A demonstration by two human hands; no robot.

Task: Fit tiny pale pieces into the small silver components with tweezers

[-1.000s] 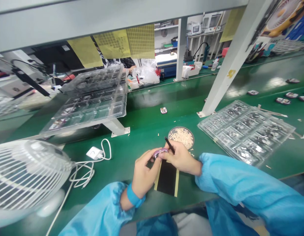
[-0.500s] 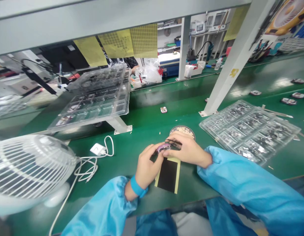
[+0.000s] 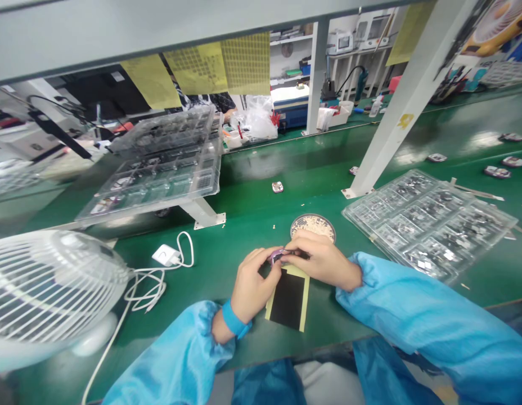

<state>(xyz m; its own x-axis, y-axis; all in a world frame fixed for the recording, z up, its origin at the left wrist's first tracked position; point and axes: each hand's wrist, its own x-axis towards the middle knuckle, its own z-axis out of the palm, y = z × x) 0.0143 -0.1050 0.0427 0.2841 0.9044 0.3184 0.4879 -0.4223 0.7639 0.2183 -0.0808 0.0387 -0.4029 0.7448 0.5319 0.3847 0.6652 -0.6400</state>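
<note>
A small purple electronic device housing [image 3: 277,256] is pinched between the thumb and fingers of my left hand [image 3: 255,281], which has a blue band at the wrist. My right hand [image 3: 314,257] is closed on dark, slim tweezers [image 3: 291,252], with its fingertips touching the right side of the housing. Fingers cover much of both the housing and the tweezers. Beneath the hands lies a black sheet with yellow edges [image 3: 287,301]. A round dish [image 3: 313,216] of small beige and dark pieces stands just behind my right hand.
A white fan [image 3: 45,292] and a white charger with its cable [image 3: 167,255] are on the left. Clear compartment trays [image 3: 430,225] of parts lie on the right; others rest on a raised stand [image 3: 160,180]. A metal post [image 3: 396,124] rises from the green bench. Similar devices [image 3: 277,187] lie farther back.
My right hand has moved slightly left and turned, bringing the tweezers down over the housing's right side. My left hand keeps its pinch. The camera view has shifted a little.
</note>
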